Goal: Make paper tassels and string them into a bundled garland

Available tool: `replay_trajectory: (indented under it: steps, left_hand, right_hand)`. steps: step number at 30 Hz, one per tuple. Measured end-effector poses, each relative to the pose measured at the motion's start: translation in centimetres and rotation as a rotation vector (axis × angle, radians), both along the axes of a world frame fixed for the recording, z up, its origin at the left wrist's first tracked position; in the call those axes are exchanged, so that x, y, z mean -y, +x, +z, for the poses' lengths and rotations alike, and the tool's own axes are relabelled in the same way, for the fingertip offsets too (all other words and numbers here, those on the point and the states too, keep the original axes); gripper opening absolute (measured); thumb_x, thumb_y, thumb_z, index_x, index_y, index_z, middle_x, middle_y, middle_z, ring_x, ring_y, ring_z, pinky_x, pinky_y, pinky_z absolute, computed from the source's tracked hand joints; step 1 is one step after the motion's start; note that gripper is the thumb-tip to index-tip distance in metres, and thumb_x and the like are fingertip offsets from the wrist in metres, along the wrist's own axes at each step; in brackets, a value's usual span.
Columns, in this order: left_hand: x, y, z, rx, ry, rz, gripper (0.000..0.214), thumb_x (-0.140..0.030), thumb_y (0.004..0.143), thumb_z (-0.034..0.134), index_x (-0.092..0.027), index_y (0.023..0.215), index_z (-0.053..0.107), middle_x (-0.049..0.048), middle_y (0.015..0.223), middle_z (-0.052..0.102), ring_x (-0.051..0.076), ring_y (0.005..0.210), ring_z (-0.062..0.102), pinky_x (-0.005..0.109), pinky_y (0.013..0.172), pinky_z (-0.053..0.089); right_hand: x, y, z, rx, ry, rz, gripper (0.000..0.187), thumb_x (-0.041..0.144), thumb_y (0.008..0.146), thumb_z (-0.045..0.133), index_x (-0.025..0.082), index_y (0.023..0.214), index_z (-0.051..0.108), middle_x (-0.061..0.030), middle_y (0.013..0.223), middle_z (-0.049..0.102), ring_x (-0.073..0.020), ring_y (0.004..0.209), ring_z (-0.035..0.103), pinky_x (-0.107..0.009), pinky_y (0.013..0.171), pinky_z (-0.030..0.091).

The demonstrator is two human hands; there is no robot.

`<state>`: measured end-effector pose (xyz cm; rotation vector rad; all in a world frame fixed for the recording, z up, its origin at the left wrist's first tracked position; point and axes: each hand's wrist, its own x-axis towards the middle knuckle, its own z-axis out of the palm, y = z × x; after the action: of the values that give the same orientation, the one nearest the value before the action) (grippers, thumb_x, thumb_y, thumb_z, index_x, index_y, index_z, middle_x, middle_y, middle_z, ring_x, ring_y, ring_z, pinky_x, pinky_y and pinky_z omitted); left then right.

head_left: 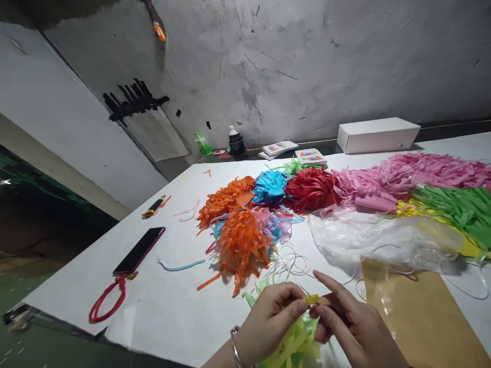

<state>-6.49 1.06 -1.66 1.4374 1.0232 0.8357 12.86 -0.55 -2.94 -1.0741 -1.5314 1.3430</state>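
Note:
My left hand (282, 317), with a silver bangle at the wrist, pinches a small folded yellow strip (312, 299) between thumb and fingers. On the other end of that strip, my right hand (345, 319) closes its thumb and fingertips, its index finger raised. Beneath both hands lies a yellow-green paper tassel (293, 345), partly covered by them. White string (291, 260) lies in loose loops just beyond my fingers. An orange tassel (243, 245) rests on the table to the left of the string.
Orange, blue (270, 186), red (312, 189), pink (433, 174) and green (456, 207) fringe bundles spread across the white table. A clear plastic bag (379, 237) and brown envelope (418, 312) lie right. Left are a phone (140, 250) and cutter (155, 206); behind stands a white box (378, 135).

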Motion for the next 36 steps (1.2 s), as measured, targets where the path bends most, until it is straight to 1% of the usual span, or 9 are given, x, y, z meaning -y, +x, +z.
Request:
replay_trajectory:
  steps: [6,10,13,17,21,25,28,34,36]
  left_hand:
    - [0.4,0.1,1.3,-0.236,0.214,-0.001,0.031,-0.04,0.095,0.056,-0.016,0.08,0.067,0.0045,0.075,0.069,0.016,0.07,0.059,0.024,0.067,0.042]
    - [0.7,0.2,1.3,-0.315,0.305,0.028,0.024,-0.031,0.096,0.053,-0.017,0.08,0.065,0.0044,0.074,0.069,0.015,0.068,0.06,0.023,0.065,0.042]
    - [0.9,0.2,1.1,-0.388,0.376,0.066,0.02,-0.027,0.093,0.053,-0.017,0.08,0.064,0.005,0.074,0.067,0.015,0.067,0.06,0.023,0.061,0.042]
    - [1.1,0.2,0.9,-0.333,0.331,0.07,0.025,-0.032,0.095,0.051,-0.017,0.08,0.063,0.0057,0.075,0.066,0.016,0.067,0.06,0.023,0.061,0.043]
    - [1.1,0.3,0.7,-0.226,0.237,0.151,0.033,-0.042,0.096,0.052,-0.016,0.077,0.062,0.0044,0.072,0.062,0.015,0.066,0.056,0.023,0.059,0.043]
    - [1.2,0.3,0.2,-0.212,0.232,0.222,0.033,-0.044,0.094,0.055,-0.017,0.077,0.062,0.0039,0.072,0.061,0.015,0.067,0.055,0.024,0.061,0.042]
    - [1.3,0.4,0.1,-0.227,0.252,0.168,0.035,-0.045,0.095,0.053,-0.016,0.077,0.064,0.0041,0.072,0.061,0.015,0.066,0.055,0.023,0.059,0.041]
    - [1.3,0.5,0.4,-0.276,0.265,0.116,0.033,-0.044,0.093,0.054,-0.016,0.077,0.064,0.0033,0.069,0.059,0.014,0.062,0.052,0.023,0.056,0.038]
    - [1.3,0.5,0.6,-0.304,0.312,0.102,0.03,-0.039,0.094,0.053,-0.017,0.077,0.063,0.0033,0.068,0.06,0.015,0.063,0.052,0.024,0.058,0.038]
  right_hand:
    - [0.2,-0.1,0.1,-0.04,-0.023,0.016,0.048,0.047,0.097,0.052,0.03,0.142,0.049,-0.0004,0.08,0.073,-0.0158,0.068,0.073,-0.025,0.068,0.06]
    - [0.5,-1.0,0.2,-0.187,-0.136,-0.07,0.044,0.057,0.087,0.063,0.024,0.116,0.069,-0.0023,0.077,0.074,-0.0178,0.064,0.073,-0.025,0.062,0.06]
    - [0.3,-1.1,0.4,-0.187,-0.168,-0.061,0.039,0.057,0.085,0.065,0.02,0.098,0.075,-0.005,0.074,0.075,-0.0188,0.064,0.072,-0.026,0.062,0.06]
    - [0.1,-0.9,0.8,-0.149,-0.156,-0.009,0.038,0.055,0.086,0.065,0.02,0.098,0.074,-0.007,0.079,0.076,-0.0199,0.068,0.073,-0.026,0.065,0.06]
    - [0.5,-1.4,1.0,-0.157,-0.177,-0.176,0.039,0.059,0.08,0.069,0.021,0.085,0.074,-0.0047,0.071,0.075,-0.0194,0.065,0.073,-0.024,0.062,0.06]
    - [1.0,-1.9,0.8,-0.131,-0.182,-0.213,0.042,0.063,0.078,0.069,0.021,0.079,0.071,-0.0027,0.062,0.073,-0.0184,0.058,0.072,-0.022,0.058,0.059]
    - [1.1,-2.0,0.4,-0.09,-0.111,-0.227,0.042,0.063,0.082,0.066,0.022,0.079,0.07,-0.0012,0.061,0.072,-0.0171,0.057,0.072,-0.02,0.057,0.059]
    - [1.4,-1.9,-0.5,0.08,0.25,-0.397,0.032,0.058,0.085,0.066,0.028,0.094,0.073,0.0002,0.077,0.078,-0.016,0.063,0.074,-0.017,0.06,0.058]
    - [1.3,-1.8,-0.5,0.063,0.252,-0.38,0.028,0.056,0.084,0.069,0.029,0.092,0.074,0.0009,0.076,0.077,-0.0159,0.062,0.074,-0.017,0.06,0.058]
